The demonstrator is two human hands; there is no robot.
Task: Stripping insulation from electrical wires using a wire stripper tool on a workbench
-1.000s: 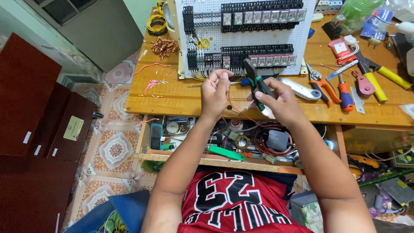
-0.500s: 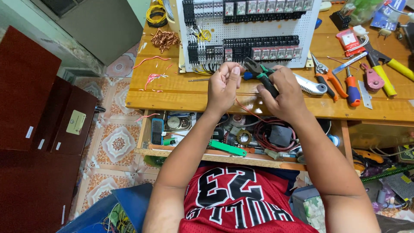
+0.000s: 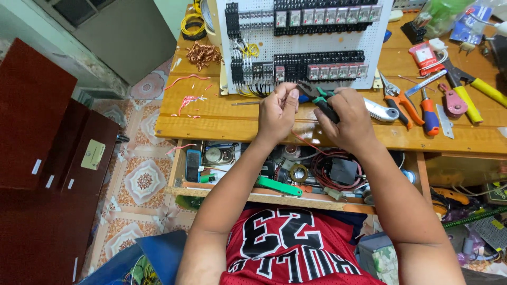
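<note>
My left hand (image 3: 277,112) pinches the end of a thin red wire (image 3: 305,141) that trails down toward the open drawer. My right hand (image 3: 347,117) grips green-and-black handled pliers (image 3: 317,96), whose jaws point left and meet the wire at my left fingertips. Both hands hover over the front of the wooden bench (image 3: 211,122), just below a white perforated panel (image 3: 303,42) carrying rows of black relays and terminal blocks.
Right of my hands lie a grey utility knife (image 3: 381,108), orange-handled cutters (image 3: 397,98), a screwdriver (image 3: 428,113) and yellow-handled pliers (image 3: 470,95). Copper wire scraps (image 3: 202,54) and red offcuts (image 3: 187,98) sit at left. An open drawer (image 3: 285,174) below holds tools and coiled wire.
My hands have drawn closer together and the pliers' jaws have moved onto the wire end by my left fingertips. The view shifted slightly.
</note>
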